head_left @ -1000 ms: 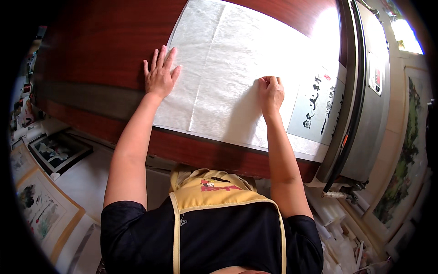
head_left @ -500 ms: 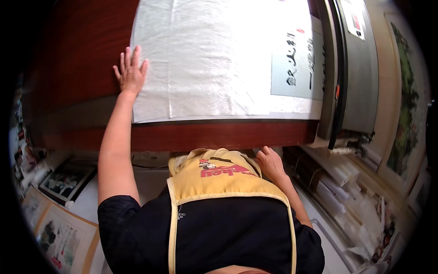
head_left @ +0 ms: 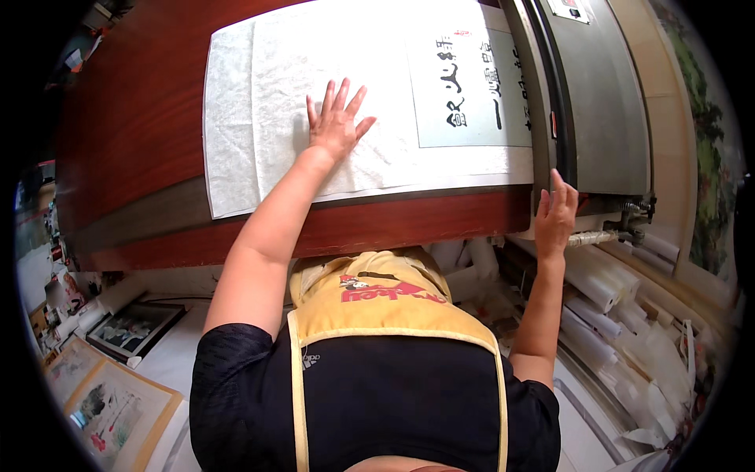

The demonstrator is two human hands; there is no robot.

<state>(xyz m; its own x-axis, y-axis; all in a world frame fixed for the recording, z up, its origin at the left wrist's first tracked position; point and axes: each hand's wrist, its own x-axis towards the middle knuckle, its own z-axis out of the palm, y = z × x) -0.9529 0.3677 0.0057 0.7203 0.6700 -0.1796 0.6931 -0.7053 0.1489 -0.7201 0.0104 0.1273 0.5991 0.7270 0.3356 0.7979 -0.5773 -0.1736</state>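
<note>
A large white sheet of paper (head_left: 228, 157) with slight creases lies on the dark red table. On its right part is a pale blue-green calligraphy piece (head_left: 436, 86) with black brush characters and a small red seal. The right end of both goes under the edge of a grey machine (head_left: 605, 110). My left hand (head_left: 336, 130) lies spread on the middle of the white sheet, fingers apart, holding nothing. Raised at the machine's near front corner, beside its black bar (head_left: 560, 102), my right hand (head_left: 557, 212) has its fingers stretched and nothing visible in them; whether it touches the machine I cannot tell.
The table's front edge (head_left: 377, 234) runs just ahead of my yellow apron (head_left: 385, 295). Several paper rolls (head_left: 590, 283) are stacked low at the right. A landscape painting (head_left: 704, 157) hangs at far right. Mounted flower paintings (head_left: 110, 409) and a dark frame (head_left: 138, 330) stand low left.
My left hand has moved right, from the sheet's left edge onto its middle. My right hand has risen from beside the apron to the machine's corner. The sheet's apparent shift comes with the view turning.
</note>
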